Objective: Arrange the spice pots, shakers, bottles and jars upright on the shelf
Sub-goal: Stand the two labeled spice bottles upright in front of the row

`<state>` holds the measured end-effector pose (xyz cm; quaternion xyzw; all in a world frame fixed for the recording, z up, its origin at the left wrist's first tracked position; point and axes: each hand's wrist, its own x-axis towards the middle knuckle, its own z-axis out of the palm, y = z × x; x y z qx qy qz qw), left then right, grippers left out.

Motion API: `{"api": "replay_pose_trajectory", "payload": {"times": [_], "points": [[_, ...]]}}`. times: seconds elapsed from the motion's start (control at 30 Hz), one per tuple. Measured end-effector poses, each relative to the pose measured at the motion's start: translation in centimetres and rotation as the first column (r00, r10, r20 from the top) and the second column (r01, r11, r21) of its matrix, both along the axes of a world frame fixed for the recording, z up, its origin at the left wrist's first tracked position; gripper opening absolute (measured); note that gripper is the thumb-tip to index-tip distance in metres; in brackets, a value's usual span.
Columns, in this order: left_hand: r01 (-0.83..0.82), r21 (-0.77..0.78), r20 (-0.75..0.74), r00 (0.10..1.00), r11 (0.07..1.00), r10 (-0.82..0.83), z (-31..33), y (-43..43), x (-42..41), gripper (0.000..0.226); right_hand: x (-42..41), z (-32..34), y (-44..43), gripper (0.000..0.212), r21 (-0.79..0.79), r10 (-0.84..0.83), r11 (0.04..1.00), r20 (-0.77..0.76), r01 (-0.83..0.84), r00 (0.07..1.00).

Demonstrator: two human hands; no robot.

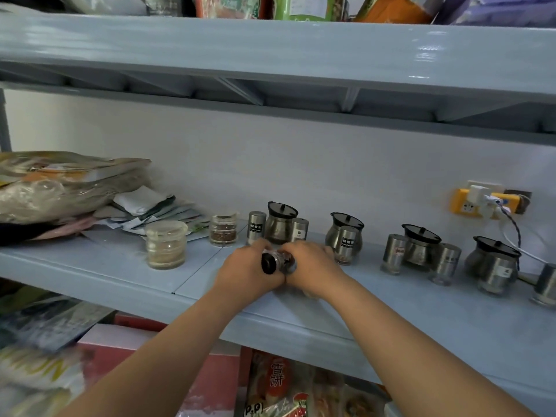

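A pale blue shelf (pixel 126 267) runs across a storage rack against a white wall, with another board close overhead and packets on the levels above and below. Take the bottle (pixel 278 261) in the person's hands as the landmark: it sits near the front edge of the shelf, about midway along.

Both hands close on this bottle. The left hand (pixel 249 270) wraps its near end, next to the black cap, and the right hand (pixel 313 267) cups the far end of the glass body. It looks like a two-handed hold meant to steady the bottle while it is tipped up, though that is only a guess.

The bottle is on its side, or nearly so. Its long axis runs roughly level, with the black cap pointing left and toward the person and the base pointing right and away. It is not yet upright.

Behind the bottle, steel shakers (pixel 256 227) and a dark-lidded pot (pixel 281 222) already stand upright near the wall. To its right stand more pots and shakers, among them a round-bellied pot (pixel 346 236) just beside the right hand. Left of it are two clear jars (pixel 166 243), both upright, and further left a heap of packets (pixel 60 188). Far to the right, a yellow socket (pixel 469 203) with a plug is on the wall.

The open patch of shelf in front of the back row seems the likely spot for it.
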<state>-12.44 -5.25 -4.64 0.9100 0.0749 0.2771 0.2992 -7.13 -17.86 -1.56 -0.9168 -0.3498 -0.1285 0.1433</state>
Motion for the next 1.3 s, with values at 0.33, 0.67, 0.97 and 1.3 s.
{"api": "replay_pose_trajectory", "payload": {"times": [0.33, 0.67, 0.97, 1.3], "points": [[0.05, -0.111, 0.192, 0.981, 0.993, -0.028, 0.8, 0.6, 0.8, 0.053, 1.8, 0.3, 0.5, 0.036, 0.126, -0.013, 0.992, 0.013, 0.011, 1.0], [0.202, -0.496, 0.277, 0.959, 0.845, -0.067, -0.5, 1.5, 3.8, 0.036, 3.6, -0.1, 0.7, 0.028, 0.371, 0.041, 0.928, -0.186, 0.032, 0.982], [0.339, -0.459, 0.331, 0.923, 0.821, -0.196, -0.8, 1.8, 4.2, 0.026, 5.2, -1.2, 0.2, 0.02, 0.495, 0.107, 0.868, -0.246, 0.03, 0.963], [0.358, -0.478, 0.339, 0.918, 0.802, -0.208, -0.9, 1.8, 4.2, 0.025, 5.4, -1.2, -0.3, 0.03, 0.492, 0.156, 0.87, -0.309, 0.017, 0.938]]}}
